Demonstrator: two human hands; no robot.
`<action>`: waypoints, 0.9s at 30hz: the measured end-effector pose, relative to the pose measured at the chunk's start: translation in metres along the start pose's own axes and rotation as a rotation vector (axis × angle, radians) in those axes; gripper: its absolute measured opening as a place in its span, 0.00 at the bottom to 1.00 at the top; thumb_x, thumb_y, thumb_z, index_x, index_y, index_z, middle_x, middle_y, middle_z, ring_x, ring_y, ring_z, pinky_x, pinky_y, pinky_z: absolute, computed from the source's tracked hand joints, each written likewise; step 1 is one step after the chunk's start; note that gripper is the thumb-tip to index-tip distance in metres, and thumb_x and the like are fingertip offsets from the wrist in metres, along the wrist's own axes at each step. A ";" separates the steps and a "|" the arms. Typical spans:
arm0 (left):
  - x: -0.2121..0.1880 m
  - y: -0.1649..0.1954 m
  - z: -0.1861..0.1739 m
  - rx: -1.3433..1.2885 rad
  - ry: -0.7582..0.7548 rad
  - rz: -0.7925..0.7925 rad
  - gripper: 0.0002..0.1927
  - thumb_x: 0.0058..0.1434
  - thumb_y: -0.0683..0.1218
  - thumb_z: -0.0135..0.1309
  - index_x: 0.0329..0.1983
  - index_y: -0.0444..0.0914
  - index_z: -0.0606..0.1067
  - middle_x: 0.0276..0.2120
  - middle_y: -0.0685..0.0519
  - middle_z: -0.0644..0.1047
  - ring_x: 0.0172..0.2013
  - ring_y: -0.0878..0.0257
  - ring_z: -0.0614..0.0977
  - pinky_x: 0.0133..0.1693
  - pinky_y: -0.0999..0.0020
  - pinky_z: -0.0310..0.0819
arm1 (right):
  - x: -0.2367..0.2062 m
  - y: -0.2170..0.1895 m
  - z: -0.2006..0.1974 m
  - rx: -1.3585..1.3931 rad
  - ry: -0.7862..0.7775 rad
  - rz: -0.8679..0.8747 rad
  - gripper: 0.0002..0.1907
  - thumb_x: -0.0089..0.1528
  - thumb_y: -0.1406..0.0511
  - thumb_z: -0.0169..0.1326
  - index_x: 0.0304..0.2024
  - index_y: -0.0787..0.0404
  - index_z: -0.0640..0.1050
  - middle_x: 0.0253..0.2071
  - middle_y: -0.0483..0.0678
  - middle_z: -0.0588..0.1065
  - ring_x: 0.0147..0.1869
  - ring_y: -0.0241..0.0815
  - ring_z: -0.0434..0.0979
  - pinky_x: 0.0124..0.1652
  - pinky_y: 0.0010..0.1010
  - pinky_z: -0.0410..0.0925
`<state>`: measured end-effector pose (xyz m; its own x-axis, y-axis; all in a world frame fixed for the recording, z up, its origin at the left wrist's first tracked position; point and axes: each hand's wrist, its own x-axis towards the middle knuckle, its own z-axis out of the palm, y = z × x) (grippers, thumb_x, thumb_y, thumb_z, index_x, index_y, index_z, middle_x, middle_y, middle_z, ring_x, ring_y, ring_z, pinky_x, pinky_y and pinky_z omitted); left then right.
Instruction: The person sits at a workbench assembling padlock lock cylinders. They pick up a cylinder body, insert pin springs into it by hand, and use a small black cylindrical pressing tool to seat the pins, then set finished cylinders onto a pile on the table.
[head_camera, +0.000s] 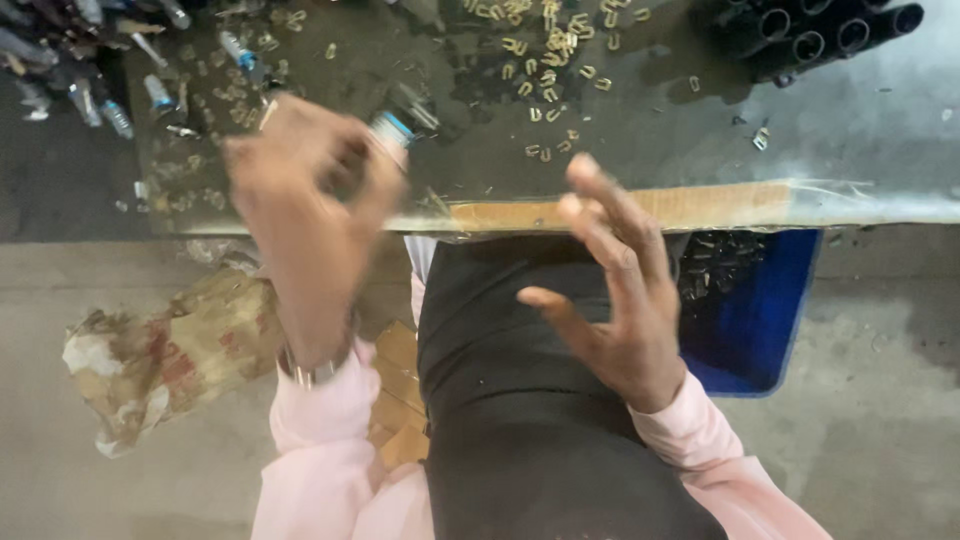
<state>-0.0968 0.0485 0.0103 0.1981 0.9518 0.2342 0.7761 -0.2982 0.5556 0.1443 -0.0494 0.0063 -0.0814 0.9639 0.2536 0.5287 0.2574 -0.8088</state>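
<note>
Blue-capped and small, a cylinder (389, 128) is poking up past the near edge of the surface (700, 205) from the closed fingers of the left hand (310, 200), while the right hand (620, 290) is hovering open, empty, alongside.

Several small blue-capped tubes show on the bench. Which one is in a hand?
The one at the left hand's fingertips, the blue-capped tube by the bench's front edge. The others lie loose at the far left. The right hand is empty.
</note>
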 end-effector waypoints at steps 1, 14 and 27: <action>-0.010 0.018 -0.003 -0.088 -0.068 0.063 0.06 0.59 0.44 0.65 0.37 0.40 0.79 0.36 0.56 0.77 0.35 0.61 0.77 0.48 0.67 0.62 | -0.001 0.005 0.004 -0.016 -0.003 -0.019 0.20 0.57 0.72 0.65 0.51 0.64 0.77 0.53 0.55 0.75 0.56 0.52 0.78 0.56 0.41 0.73; -0.022 0.026 0.075 0.035 -0.167 0.335 0.34 0.55 0.62 0.65 0.58 0.38 0.78 0.43 0.52 0.72 0.48 0.56 0.71 0.53 0.55 0.55 | -0.044 0.043 0.005 0.525 0.017 0.268 0.10 0.65 0.70 0.52 0.49 0.66 0.77 0.37 0.46 0.72 0.38 0.35 0.71 0.40 0.29 0.67; -0.067 0.043 0.054 -0.782 -0.093 -0.088 0.08 0.61 0.33 0.65 0.41 0.34 0.78 0.35 0.52 0.80 0.34 0.66 0.81 0.37 0.74 0.75 | -0.045 0.047 0.024 1.209 -0.005 0.426 0.20 0.76 0.59 0.41 0.50 0.71 0.75 0.39 0.46 0.68 0.41 0.33 0.68 0.48 0.29 0.66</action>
<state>-0.0443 -0.0241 -0.0246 0.2315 0.9660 0.1148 0.1521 -0.1525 0.9765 0.1526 -0.0785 -0.0560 -0.1006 0.9846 -0.1426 -0.5861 -0.1745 -0.7912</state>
